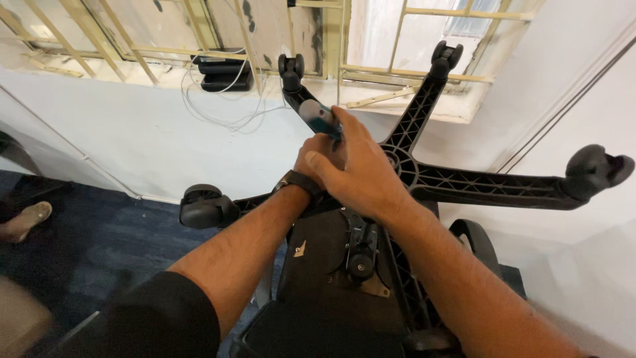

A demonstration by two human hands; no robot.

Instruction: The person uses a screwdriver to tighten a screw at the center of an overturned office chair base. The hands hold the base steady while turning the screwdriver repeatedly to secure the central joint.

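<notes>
Overturned office chair on the blue carpet [99, 245], close under the white wall, with the black star base [464, 179] pointing up and toward the window. Five ribbed arms, castors at the visible ends: one at the left [205, 205], one far right [596, 166], two at the top [290, 66] [445, 56].

Right hand [361, 169] closed around a blue-handled tool [319, 118], the handle end sticking out above the knuckles, the working end hidden. Left hand [317, 159], with a dark wristwatch [299, 182], tucked under the right one just beside the hub [401, 162]; cannot tell whether open or gripping something, because the right hand covers the fingers.

For good work here:
- Keep the tool in line with the part at the hub, not slanted, so that the tip does not slip out.
- Press with the right palm along the handle and turn from the wrist, slowly.
- Use the left hand to steady the base near the hub, with fingers away from the tip.
- Hold the chair still; probably rocks easily on its seat underside [361, 248].
- Mind the ribs of the arms, likely hard on the knuckles after a slip.

At the left edge, another person's sandalled foot [26, 219], well apart from the work.
</notes>
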